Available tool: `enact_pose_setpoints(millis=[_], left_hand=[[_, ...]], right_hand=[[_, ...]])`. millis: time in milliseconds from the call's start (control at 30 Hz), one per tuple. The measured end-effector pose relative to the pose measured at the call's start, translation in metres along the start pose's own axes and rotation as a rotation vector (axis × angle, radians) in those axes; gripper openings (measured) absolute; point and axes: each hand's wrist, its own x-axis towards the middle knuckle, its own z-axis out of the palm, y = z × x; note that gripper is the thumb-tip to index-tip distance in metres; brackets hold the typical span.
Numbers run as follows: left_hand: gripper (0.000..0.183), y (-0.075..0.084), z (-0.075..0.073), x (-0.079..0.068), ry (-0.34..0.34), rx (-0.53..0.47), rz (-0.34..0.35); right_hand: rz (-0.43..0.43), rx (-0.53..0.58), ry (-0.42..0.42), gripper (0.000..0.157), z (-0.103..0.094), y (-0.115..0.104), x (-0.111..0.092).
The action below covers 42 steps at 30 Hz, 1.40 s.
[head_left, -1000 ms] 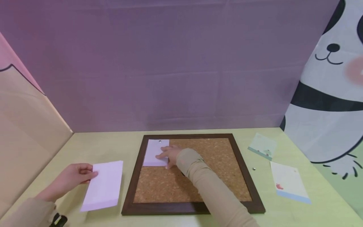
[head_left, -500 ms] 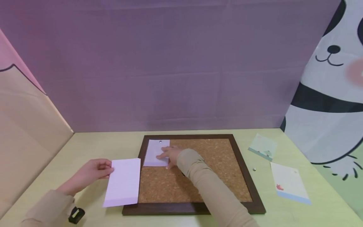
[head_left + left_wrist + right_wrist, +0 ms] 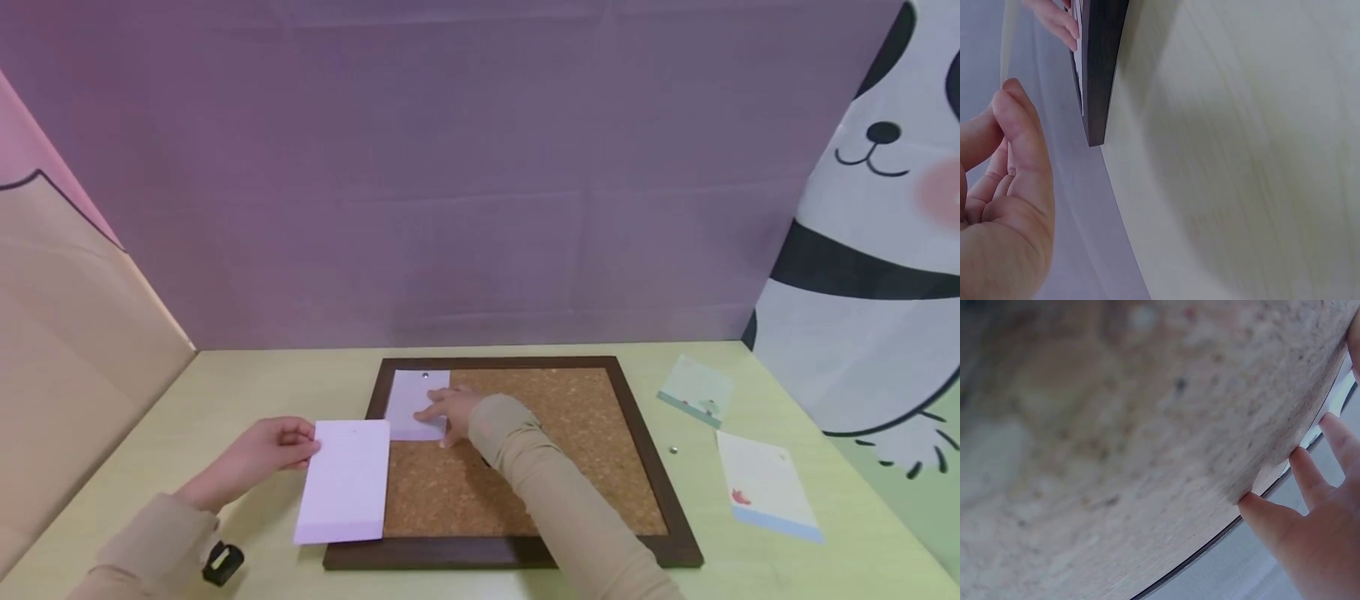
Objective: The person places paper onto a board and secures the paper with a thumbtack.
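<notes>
My left hand pinches a pale lilac sheet of note paper by its upper left edge. The sheet is held up over the left side of a cork board with a dark brown frame, covering part of it. In the left wrist view the paper shows edge-on between thumb and fingers. My right hand rests with spread fingers on a second lilac sheet at the board's upper left, its fingertips touching paper and cork. A small silver pushpin sits at that sheet's top edge.
Right of the board lie a pale green note, a white note with a blue lower band and a small silver pin. All are on the light wooden table. A purple cloth backdrop stands behind.
My left hand has carried its lilac sheet to the right, from beside the board to over the frame's left side. The right hand has stayed in place on the second sheet.
</notes>
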Motion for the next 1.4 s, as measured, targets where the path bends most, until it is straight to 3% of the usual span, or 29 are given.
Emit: enact_pose_setpoints(millis=[200,500,1000,1400], left_hand=[[0.029,0.003,0.008,0.006,-0.014,-0.023,0.005],[0.027,0.004,0.015,0.016,-0.028,-0.008,0.02],[0.025,0.005,0.029,0.03,-0.028,-0.021,0.008],[0.019,0.007,0.04,0.036,-0.014,0.028,-0.011]], right_hand=[[-0.02,-0.026,0.01,0.063,0.01,0.01,0.014],[-0.003,-0.093,0.026,0.061,0.002,0.001,0.002],[0.003,-0.059,0.031,0.059,0.004,0.0,0.001],[0.008,-0.041,0.017,0.059,0.007,0.005,0.007]])
